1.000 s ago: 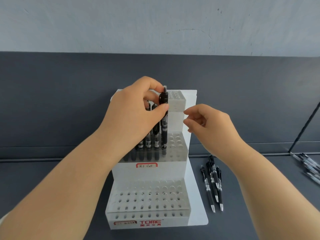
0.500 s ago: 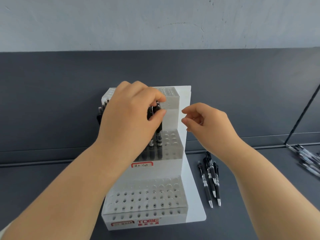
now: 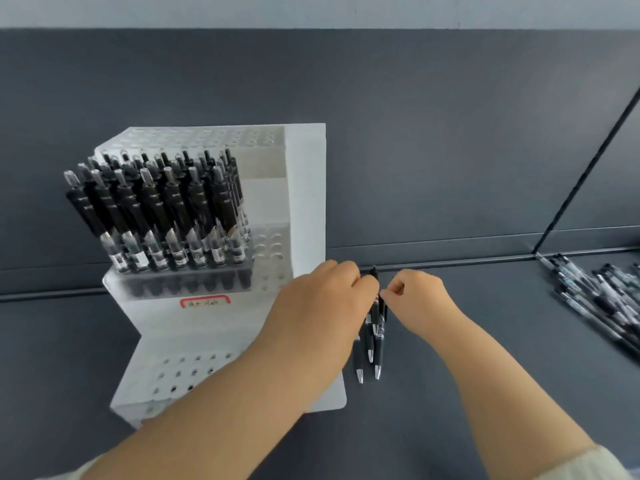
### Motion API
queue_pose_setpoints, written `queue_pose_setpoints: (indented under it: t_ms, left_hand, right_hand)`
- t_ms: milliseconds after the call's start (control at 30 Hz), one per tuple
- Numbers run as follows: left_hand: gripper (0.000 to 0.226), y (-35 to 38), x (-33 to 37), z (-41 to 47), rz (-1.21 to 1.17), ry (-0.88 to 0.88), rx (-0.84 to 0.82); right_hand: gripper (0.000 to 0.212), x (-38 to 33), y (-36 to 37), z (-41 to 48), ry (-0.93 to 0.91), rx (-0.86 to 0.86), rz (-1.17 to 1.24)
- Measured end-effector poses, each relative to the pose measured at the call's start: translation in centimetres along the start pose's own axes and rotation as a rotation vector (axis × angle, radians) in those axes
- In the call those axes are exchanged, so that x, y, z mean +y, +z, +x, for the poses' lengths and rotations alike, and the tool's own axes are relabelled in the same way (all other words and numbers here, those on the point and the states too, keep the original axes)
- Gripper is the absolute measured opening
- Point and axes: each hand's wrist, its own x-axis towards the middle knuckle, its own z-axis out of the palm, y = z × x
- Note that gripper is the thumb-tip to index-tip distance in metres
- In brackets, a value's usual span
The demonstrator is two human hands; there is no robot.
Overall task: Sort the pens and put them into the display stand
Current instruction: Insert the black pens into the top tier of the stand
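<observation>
A white, stepped display stand [image 3: 304, 188] sits on the dark grey desk [image 3: 519, 306], left of centre, with three tiers of drilled holes. The middle tier carries a dense block of black standing pens [image 3: 156, 209], clicker ends up and all leaning a little to the left; they fill most of the tier, and a few holes show at its right end. A small red-bordered label [image 3: 205, 302] is stuck on the front face below them. Just beside the stand's right edge, three loose pens [image 3: 379, 344] lie close together on the desk, their silver tips pointing toward the person. The left hand [image 3: 318, 303] reaches across the front of the stand, and its curled fingers grasp the upper ends of these loose pens, one of which pokes up past the fingertips. The right hand [image 3: 420, 299] sits just to the right of the same ends, fingers curled and thumb and forefinger drawn together right at the pens; I cannot tell whether it truly holds one. Well apart, at the far right edge of the desk, a jumbled pile of pens [image 3: 602, 296] lies blurred.
</observation>
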Motion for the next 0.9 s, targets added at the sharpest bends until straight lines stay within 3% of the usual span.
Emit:
queue_pose_setpoints:
  t_ms: [100,200,267,367,633,767,900]
  left_hand:
    - [0.046,1.8,1.6,0.3,-0.016,-0.107,-0.222]
    - [0.022,3.3,2.9,1.2,0.038,-0.266,-0.375]
    - [0.018,4.2,3.9,2.0,0.06,-0.347,-0.459]
    - [0.029,5.9,5.2,3.1,0.048,-0.465,-0.496]
    - [0.022,10.8,4.5,4.8,-0.021,-0.834,-0.495]
    - [0.035,11.2,4.1,5.4,-0.071,-0.931,-0.536]
    - [0.032,11.3,4.1,5.7,-0.131,-0.951,-0.54]
  right_hand:
    - [0.039,1.7,1.5,0.8,0.058,-0.082,-0.051]
    - [0.039,2.2,1.9,1.2,0.078,-0.153,-0.095]
    - [0.037,2.1,1.8,1.5,0.072,-0.204,-0.129]
    - [0.035,1.7,1.6,2.0,0.037,-0.293,-0.186]
    - [0.035,3.3,0.5,2.4,-0.084,-0.33,-0.139]
    - [0.035,4.7,0.2,2.6,-0.051,-0.404,0.047]
    - [0.036,5.8,-0.3,2.6,-0.012,-0.455,0.345]
